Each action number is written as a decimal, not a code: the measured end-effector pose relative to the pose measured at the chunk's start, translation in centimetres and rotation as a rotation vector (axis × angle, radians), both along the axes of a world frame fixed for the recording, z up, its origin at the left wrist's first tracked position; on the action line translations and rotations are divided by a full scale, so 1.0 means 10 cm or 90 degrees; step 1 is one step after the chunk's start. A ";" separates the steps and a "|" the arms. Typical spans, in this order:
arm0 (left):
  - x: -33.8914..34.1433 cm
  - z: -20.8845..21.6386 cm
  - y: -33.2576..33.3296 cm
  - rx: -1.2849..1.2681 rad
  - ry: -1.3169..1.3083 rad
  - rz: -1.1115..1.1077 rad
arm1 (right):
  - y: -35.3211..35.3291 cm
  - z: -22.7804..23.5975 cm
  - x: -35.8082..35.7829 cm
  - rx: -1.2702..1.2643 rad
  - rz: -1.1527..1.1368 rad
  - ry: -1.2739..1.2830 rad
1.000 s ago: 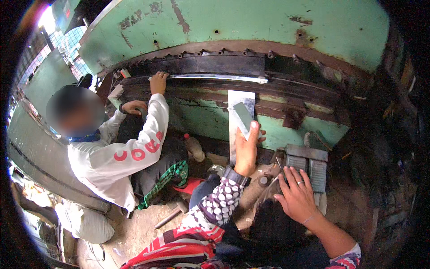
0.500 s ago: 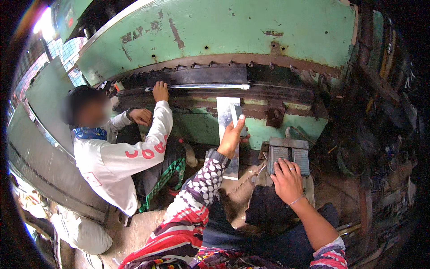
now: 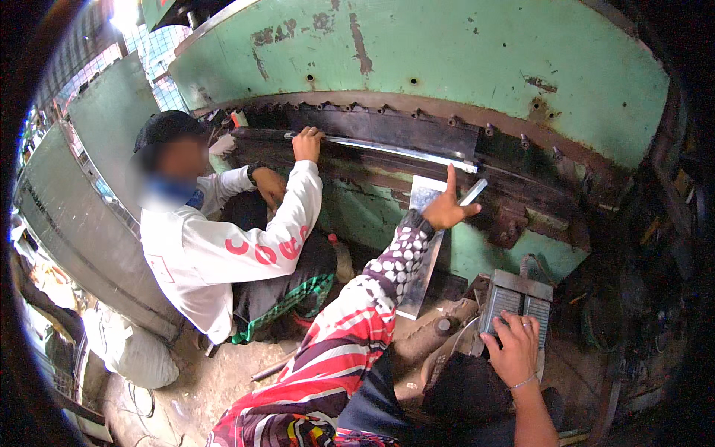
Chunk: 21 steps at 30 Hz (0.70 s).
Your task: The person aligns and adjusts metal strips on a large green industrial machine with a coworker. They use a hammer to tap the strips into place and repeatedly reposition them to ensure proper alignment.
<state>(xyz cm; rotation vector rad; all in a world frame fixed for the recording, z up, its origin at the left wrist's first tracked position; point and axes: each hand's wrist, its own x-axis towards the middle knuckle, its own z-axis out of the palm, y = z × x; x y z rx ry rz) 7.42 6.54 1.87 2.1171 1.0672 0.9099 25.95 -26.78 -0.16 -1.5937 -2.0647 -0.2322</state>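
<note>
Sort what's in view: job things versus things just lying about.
Apparently in use:
small metal piece in left hand
shiny strip at co-worker's hand
green machine
ribbed block at right hand

Apparently lying about:
bottle
white sack
dark rod

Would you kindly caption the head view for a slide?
Left hand points toward the metal strip, right hand at the pedals, a co-worker alongside.

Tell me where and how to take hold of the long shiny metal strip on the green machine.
Probably best pinched near the right end of the metal strip, coming from the near side, where the left hand points. The strip is long and narrow, no hand visibly grips that end, and the co-worker's hand is near its left end.
</note>
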 end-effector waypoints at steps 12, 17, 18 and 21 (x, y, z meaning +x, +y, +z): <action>0.42 0.36 -0.07 -0.059 0.186 -0.010 | -0.11 0.01 0.15 0.004 -0.031 0.007; 0.29 0.25 0.11 -0.075 0.134 0.037 | -0.08 -0.02 0.16 0.003 -0.025 0.011; 0.22 0.31 0.14 -0.066 0.133 0.060 | -0.06 -0.02 0.15 0.013 -0.016 0.015; -0.12 0.20 0.29 -0.031 0.199 0.076 | -0.03 -0.05 0.11 0.014 0.015 0.019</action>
